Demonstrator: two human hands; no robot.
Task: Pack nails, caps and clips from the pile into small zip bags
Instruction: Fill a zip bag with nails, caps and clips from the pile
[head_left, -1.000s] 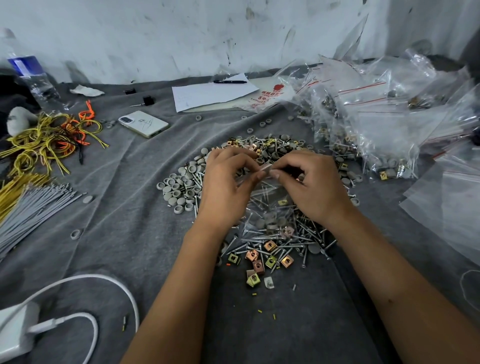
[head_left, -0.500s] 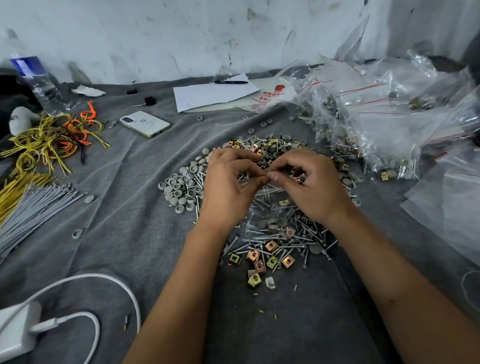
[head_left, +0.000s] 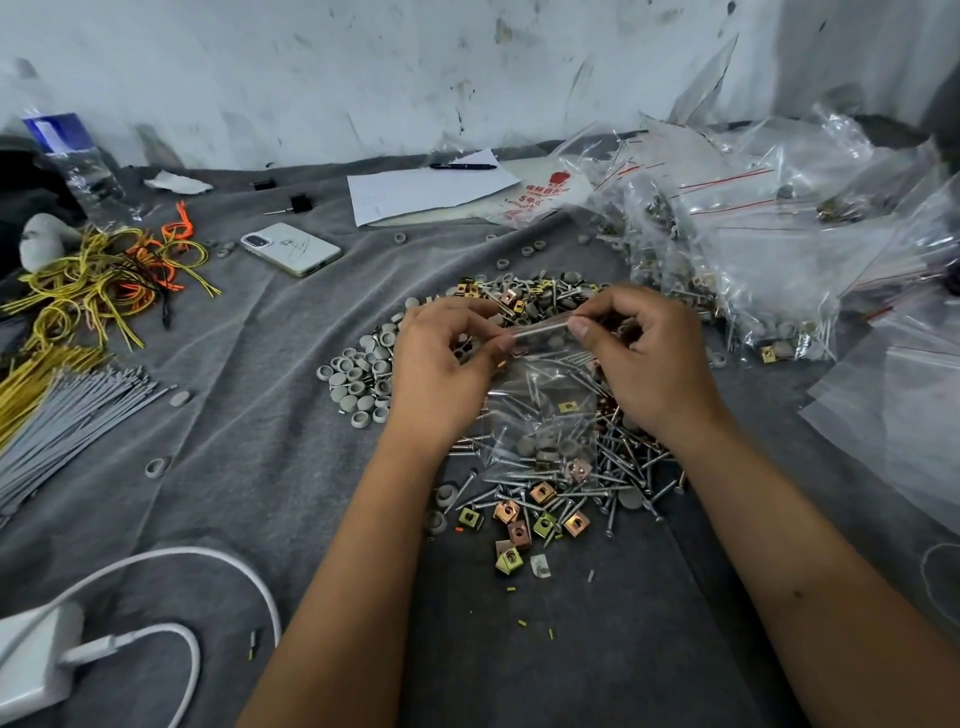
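While both hands pinch the bag's (head_left: 540, 410) top edge, the left hand (head_left: 441, 374) at its left corner and the right hand (head_left: 649, 358) at its right, the bag hangs between them just above the pile (head_left: 545, 483). Nails, caps and a clip already sit in its bottom. Thin, limp and slippery, the film likely sags under that small weight, and nail points could pierce it; the stiffer zip strip looks the best hold.
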